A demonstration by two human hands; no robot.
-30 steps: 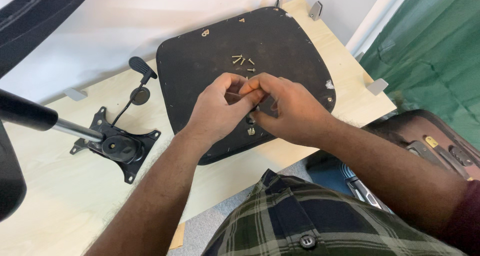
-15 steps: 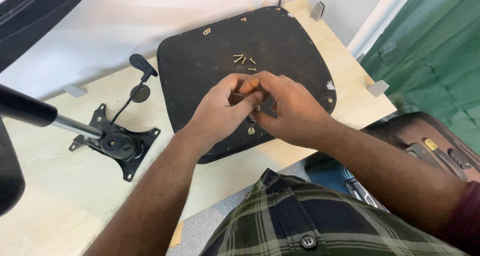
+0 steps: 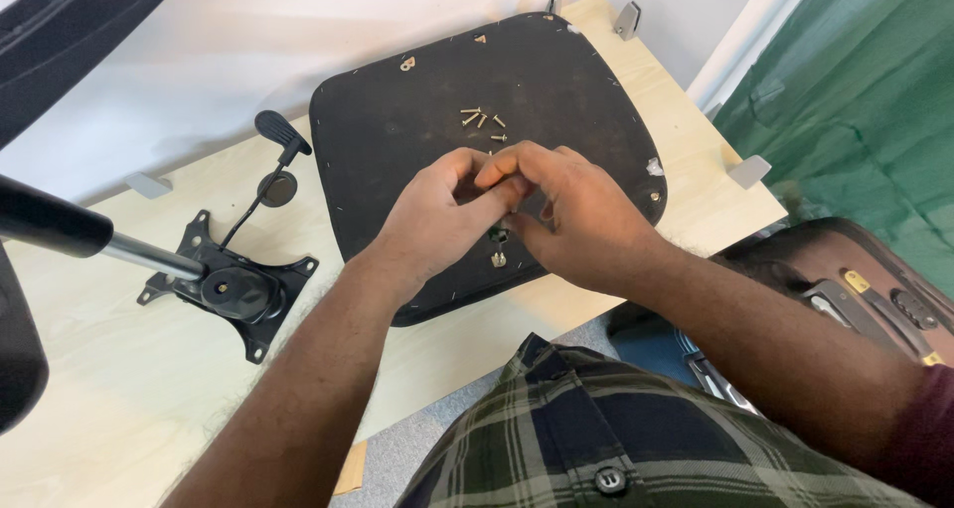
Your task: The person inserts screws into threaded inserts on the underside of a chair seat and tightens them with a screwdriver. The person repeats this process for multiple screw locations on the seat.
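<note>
We hold a small part, mostly hidden, between both hands over the near middle of the black seat (image 3: 537, 81). Left hand (image 3: 437, 215) and right hand (image 3: 581, 215) pinch together on it. We think we're fitting it; next needs a screw (image 3: 479, 120) from just beyond.

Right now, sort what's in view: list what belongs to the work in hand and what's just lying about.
In the work: left hand, right hand, black seat base, loose screws.

Lying about: chair tilt mechanism, metal brackets, suitcase, green cloth.
</note>
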